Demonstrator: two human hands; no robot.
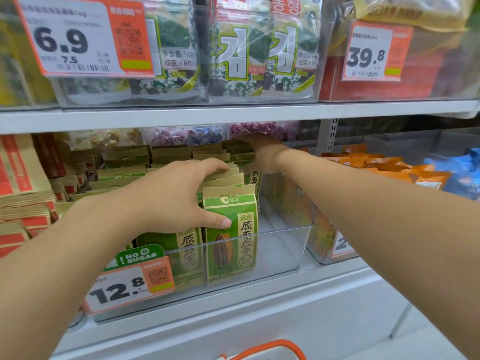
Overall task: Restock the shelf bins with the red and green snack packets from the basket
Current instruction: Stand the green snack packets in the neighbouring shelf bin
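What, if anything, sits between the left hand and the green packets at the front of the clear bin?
Nothing visible does. The left hand already grips the front green packets, thumb on the front face and fingers over the tops. The clear bin wall is lower than the packet tops. The right hand reaches to the packets farther back.

Seaweed packs (233,55) upper shelf; orange packets (405,170) right.

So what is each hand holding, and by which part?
Left hand grips the front green packets by their top edges. Right hand reaches the rear packets; its hold cannot be told.
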